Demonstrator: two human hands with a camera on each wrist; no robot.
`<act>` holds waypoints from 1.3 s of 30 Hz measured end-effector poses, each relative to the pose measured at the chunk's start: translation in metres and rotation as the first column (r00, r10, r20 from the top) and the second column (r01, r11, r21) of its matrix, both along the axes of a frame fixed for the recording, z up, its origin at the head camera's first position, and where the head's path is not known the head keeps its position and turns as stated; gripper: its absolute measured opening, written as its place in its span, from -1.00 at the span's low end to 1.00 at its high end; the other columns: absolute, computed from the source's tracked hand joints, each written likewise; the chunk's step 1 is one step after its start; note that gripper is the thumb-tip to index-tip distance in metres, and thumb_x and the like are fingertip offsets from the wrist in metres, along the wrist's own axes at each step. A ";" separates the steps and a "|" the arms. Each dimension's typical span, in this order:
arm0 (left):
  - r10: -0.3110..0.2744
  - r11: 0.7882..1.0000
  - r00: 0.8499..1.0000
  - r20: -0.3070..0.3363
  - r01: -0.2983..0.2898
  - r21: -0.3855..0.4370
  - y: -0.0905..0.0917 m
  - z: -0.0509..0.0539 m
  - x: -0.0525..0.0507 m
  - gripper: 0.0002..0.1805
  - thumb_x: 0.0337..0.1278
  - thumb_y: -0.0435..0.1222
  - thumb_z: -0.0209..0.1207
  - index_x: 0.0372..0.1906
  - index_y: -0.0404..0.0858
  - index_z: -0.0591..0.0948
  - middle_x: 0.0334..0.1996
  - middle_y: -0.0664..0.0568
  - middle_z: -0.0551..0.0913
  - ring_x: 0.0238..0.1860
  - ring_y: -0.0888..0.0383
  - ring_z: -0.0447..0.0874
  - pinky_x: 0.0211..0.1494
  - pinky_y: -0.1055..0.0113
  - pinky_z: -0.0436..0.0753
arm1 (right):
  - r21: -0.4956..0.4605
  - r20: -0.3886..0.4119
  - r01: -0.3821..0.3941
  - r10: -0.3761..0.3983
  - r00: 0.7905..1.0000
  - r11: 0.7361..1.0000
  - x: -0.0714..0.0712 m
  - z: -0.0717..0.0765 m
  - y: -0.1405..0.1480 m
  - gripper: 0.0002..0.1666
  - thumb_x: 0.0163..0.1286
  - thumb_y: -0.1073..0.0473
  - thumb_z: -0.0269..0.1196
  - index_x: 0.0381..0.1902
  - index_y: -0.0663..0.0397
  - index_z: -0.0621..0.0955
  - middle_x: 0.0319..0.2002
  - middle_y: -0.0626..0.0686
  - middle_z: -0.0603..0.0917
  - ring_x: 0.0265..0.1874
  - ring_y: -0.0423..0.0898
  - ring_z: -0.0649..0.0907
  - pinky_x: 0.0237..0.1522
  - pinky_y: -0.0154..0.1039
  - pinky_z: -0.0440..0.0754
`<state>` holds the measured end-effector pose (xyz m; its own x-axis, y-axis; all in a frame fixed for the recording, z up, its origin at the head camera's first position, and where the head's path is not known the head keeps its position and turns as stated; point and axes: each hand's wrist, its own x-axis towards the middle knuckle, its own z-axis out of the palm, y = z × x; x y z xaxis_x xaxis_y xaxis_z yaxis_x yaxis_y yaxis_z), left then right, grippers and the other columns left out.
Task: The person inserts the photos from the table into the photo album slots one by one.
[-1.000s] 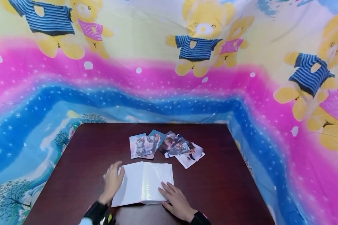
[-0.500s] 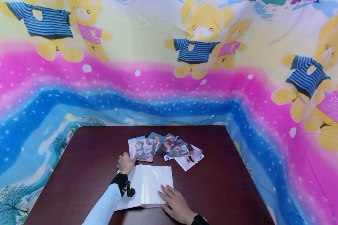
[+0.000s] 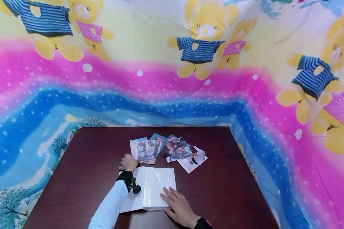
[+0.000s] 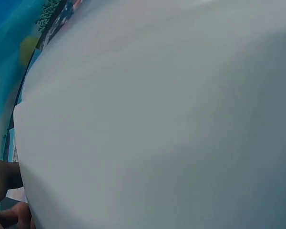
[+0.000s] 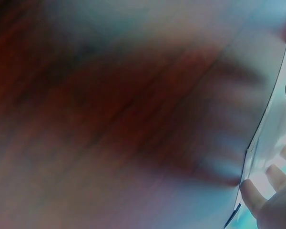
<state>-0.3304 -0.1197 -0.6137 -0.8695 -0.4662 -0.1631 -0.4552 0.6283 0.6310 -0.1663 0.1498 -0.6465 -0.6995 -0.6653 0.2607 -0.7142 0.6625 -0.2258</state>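
A white photo album [image 3: 157, 181] lies spread on the table, showing a plain left cover and a right page with a glossy clear sleeve. My right hand [image 3: 180, 208] rests on the lower right of that page, fingers extended; the right wrist view shows its fingertips [image 5: 252, 195] at the album's edge. Beyond the album's upper left corner, my left hand [image 3: 129, 163] pinches the lower left corner of a kitten photo [image 3: 139, 149]. In the left wrist view, the thumb and fingers are around the photo's corner [image 4: 16, 194], while the white cover [image 4: 157, 119] hides most else.
Several loose photos fan out behind the album, among them a dark one [image 3: 176, 149] and a pale one [image 3: 187, 166] at the right. They overlap on the dark wooden table [image 3: 223, 190]. A patterned cloth [image 3: 160, 108] hangs round the table's back and sides.
My left hand has moved from the album's left edge forward and right to the kitten photo, its forearm now over the left cover. The right hand stays on the page.
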 end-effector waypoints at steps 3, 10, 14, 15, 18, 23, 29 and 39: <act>-0.022 0.998 0.998 -0.057 0.025 0.054 -0.007 0.003 0.006 -0.50 0.08 -0.24 0.36 -0.05 -0.52 0.47 -0.10 -0.47 0.50 0.00 -0.43 0.46 0.09 -0.33 0.32 | -0.007 -0.009 -0.009 0.008 1.000 1.000 -0.001 0.001 -0.002 -0.31 0.38 0.01 0.29 0.43 -0.03 0.42 0.44 0.10 0.35 0.37 0.13 0.36 0.15 0.13 0.48; -0.076 0.969 0.975 -0.210 0.121 0.213 -0.035 0.017 0.011 -0.74 0.26 -0.33 0.21 -0.09 -0.46 0.57 -0.22 -0.34 0.66 -0.12 -0.29 0.57 0.09 -0.15 0.41 | 0.038 0.159 -0.032 0.026 0.987 0.999 -0.012 0.016 -0.004 -0.40 0.46 -0.10 0.19 0.41 -0.15 0.44 0.43 0.02 0.35 0.33 0.05 0.38 0.12 0.11 0.46; -0.102 0.964 0.948 -0.303 0.170 0.206 -0.047 0.028 0.016 -0.75 0.29 -0.34 0.22 -0.07 -0.46 0.58 -0.22 -0.34 0.69 -0.15 -0.27 0.63 0.04 -0.12 0.45 | 0.039 0.287 -0.063 0.049 0.957 0.997 -0.034 0.034 -0.006 -0.52 0.51 -0.19 0.09 0.26 -0.19 0.58 0.30 -0.05 0.48 0.17 -0.08 0.45 0.05 -0.02 0.47; -0.102 0.963 0.941 -0.322 0.175 0.207 -0.050 0.031 0.018 -0.75 0.29 -0.34 0.23 -0.07 -0.45 0.58 -0.21 -0.33 0.69 -0.15 -0.27 0.64 0.02 -0.10 0.46 | 0.018 0.303 -0.072 0.063 0.951 0.997 -0.042 0.040 -0.007 -0.54 0.51 -0.18 0.09 0.21 -0.16 0.61 0.23 -0.06 0.54 0.13 -0.11 0.49 0.04 -0.06 0.48; -0.093 0.950 0.927 -0.363 0.191 0.245 -0.052 0.040 0.030 -0.75 0.31 -0.32 0.23 -0.04 -0.42 0.57 -0.19 -0.33 0.69 -0.14 -0.23 0.65 -0.05 0.00 0.52 | -0.085 0.348 -0.058 0.084 0.934 0.995 -0.065 0.052 -0.012 -0.59 0.53 -0.09 0.09 0.12 -0.01 0.65 0.06 -0.04 0.65 0.00 -0.17 0.58 0.02 -0.19 0.53; -0.070 0.875 0.928 -0.367 0.234 0.425 -0.036 0.056 0.067 -0.69 0.31 -0.32 0.23 0.03 -0.44 0.53 -0.14 -0.30 0.66 -0.16 -0.07 0.67 -0.15 0.24 0.60 | -0.353 0.453 0.084 0.092 0.887 0.932 -0.095 0.065 -0.025 -0.52 0.54 0.03 0.12 0.24 0.23 0.52 0.02 0.11 0.68 -0.12 -0.10 0.66 -0.08 -0.28 0.61; -0.076 0.774 0.917 -0.391 0.302 0.557 -0.007 0.057 0.116 -0.69 0.21 -0.42 0.29 -0.02 -0.50 0.53 -0.23 -0.22 0.66 -0.34 0.19 0.65 -0.23 0.37 0.63 | -0.586 0.634 0.283 0.212 0.744 0.759 -0.104 0.068 -0.033 -0.49 0.54 0.19 0.11 0.32 0.37 0.37 -0.04 0.22 0.66 -0.13 0.12 0.66 -0.10 0.03 0.65; -0.195 0.769 0.914 -0.355 0.367 0.523 0.004 0.048 0.141 -0.72 0.16 -0.37 0.35 -0.08 -0.41 0.57 -0.24 -0.13 0.67 -0.33 0.13 0.70 -0.27 0.37 0.56 | -0.635 0.666 0.337 0.273 0.694 0.695 -0.079 0.087 -0.026 -0.81 0.40 0.41 0.21 -0.15 0.53 0.50 -0.30 0.45 0.66 -0.33 0.25 0.66 -0.16 0.20 0.62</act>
